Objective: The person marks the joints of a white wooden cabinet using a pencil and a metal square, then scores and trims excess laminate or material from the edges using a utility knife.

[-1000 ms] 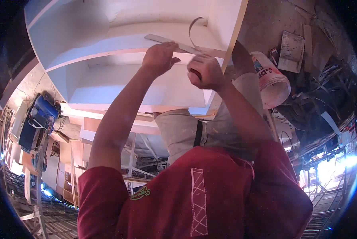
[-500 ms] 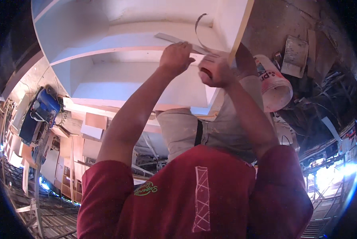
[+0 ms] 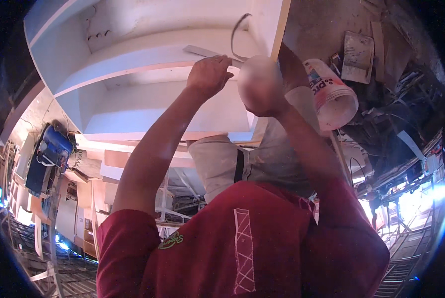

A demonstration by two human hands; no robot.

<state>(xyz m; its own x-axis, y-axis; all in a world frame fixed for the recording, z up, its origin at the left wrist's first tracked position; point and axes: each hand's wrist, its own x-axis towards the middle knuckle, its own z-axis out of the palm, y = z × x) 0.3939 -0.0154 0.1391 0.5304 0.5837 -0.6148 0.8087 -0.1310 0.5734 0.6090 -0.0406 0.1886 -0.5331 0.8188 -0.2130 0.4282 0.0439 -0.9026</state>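
Observation:
A white shelf unit [image 3: 158, 38] fills the top of the view, its long pink-toned shelf edge [image 3: 128, 72] bowed by the lens. My left hand [image 3: 210, 77] is over the right part of that edge, its fingers curled down over a flat pale grey strip [image 3: 198, 50] whose end juts out past the knuckles. Close by on the right, my right hand [image 3: 263, 92] is at the same edge near the side panel; a blur hides its fingers. From between the hands a thin dark curled strip [image 3: 234, 36] arcs up inside the unit.
A white and pink bucket [image 3: 332, 102] lies tipped on its side right of my leg. Beyond it are a worn board [image 3: 357, 57] and dark scraps. On the left, a blue machine [image 3: 58, 141] stands near leaning panels. My knees press close to the unit.
The whole scene has shifted slightly left as my head moved. My right hand has turned upward, its fingers now blurred. My left hand stays on the grey strip.

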